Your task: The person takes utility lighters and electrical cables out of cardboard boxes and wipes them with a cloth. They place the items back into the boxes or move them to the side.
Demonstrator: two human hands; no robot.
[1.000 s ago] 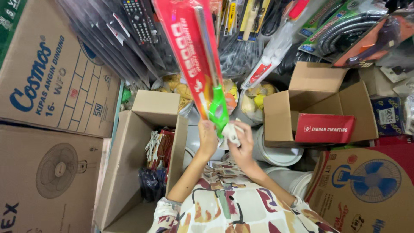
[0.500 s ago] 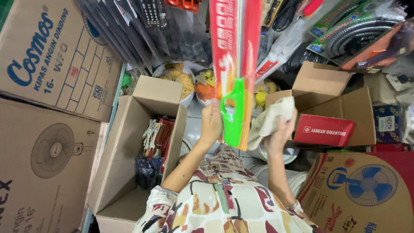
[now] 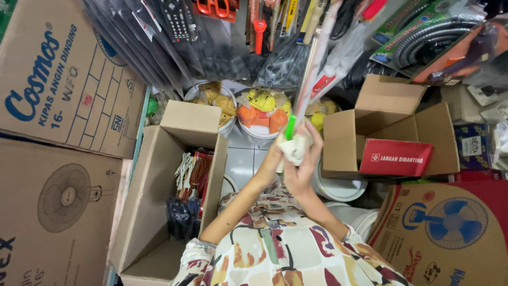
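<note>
Long flat packaged tool [image 3: 312, 69], seen edge-on: thin pale strip, red label, green handle end at bottom, raised above white buckets. Left hand [image 3: 272, 161] grips green end. Right hand [image 3: 304, 167] closed around white cloth [image 3: 293, 148] pressed against it. Open cardboard box [image 3: 159, 185] at left.

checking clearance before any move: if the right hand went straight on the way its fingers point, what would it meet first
Likely the packaged goods hanging above. The right hand points up along the long green-handled item it grips with a cloth; depth is unclear.
</note>
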